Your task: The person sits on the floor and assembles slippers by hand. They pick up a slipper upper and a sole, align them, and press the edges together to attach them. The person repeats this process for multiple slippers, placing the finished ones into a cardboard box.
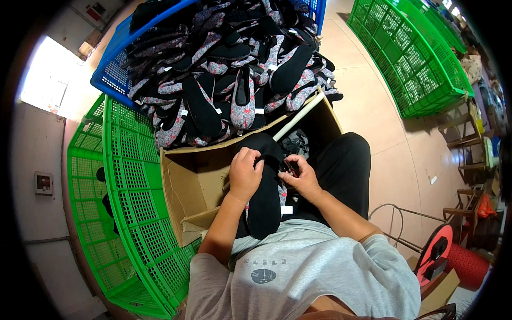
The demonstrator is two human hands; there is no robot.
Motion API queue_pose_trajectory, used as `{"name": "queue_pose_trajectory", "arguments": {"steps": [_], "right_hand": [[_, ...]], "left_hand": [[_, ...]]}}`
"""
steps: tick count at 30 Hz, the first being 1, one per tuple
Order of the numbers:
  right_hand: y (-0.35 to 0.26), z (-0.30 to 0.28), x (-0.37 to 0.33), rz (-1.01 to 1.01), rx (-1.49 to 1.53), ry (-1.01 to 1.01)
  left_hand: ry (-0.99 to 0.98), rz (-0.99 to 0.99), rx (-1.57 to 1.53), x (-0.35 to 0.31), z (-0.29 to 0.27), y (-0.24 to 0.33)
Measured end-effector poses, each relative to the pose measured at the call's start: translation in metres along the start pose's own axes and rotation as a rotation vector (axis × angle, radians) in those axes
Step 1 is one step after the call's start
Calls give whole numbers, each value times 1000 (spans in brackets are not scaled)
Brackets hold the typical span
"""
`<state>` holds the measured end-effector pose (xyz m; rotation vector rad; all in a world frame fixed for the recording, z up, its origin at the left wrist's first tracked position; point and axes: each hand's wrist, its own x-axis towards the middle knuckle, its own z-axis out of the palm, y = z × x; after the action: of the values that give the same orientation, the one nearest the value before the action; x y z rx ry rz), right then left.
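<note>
On my lap lies a floral fabric slipper (265,208) with its black sole facing up and a white tag (287,210) at its side. My left hand (246,173) is closed on the black upper end of a slipper, its thumb and fingers pinching the edge. Just across from it, my right hand (303,178) has thumb and forefinger pinched around a small dark thing beside the slipper's edge; its kind is too small to tell. Beyond both hands rises a heap of similar slippers (242,101), grey with red and pink flowers, black soles and white tags.
The heap fills a blue crate (113,80) and spreads over an opened cardboard box (181,184) in front of me. Green crates stand at left (133,197) and far right (408,64). A red-faced reel (434,255) and wooden stools (464,133) are at right.
</note>
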<state>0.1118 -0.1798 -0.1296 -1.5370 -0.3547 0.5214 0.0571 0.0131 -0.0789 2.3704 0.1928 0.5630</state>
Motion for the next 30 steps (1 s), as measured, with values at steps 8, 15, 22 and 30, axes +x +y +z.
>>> {"name": "queue_pose_trajectory", "arguments": {"steps": [8,15,22,30], "right_hand": [[1,7,-5,-11,-217,178],[15,4,-3,-70,-175,165],[21,5,-1,-89,-133,161],[17,5,-2,-48,-102,141]], "left_hand": [[115,27,127,-5,-2,5],[59,10,54,-1,-6,6],[-143,40,-69,10,-18,-2],[-280,-1,-40,20,-29,9]]}}
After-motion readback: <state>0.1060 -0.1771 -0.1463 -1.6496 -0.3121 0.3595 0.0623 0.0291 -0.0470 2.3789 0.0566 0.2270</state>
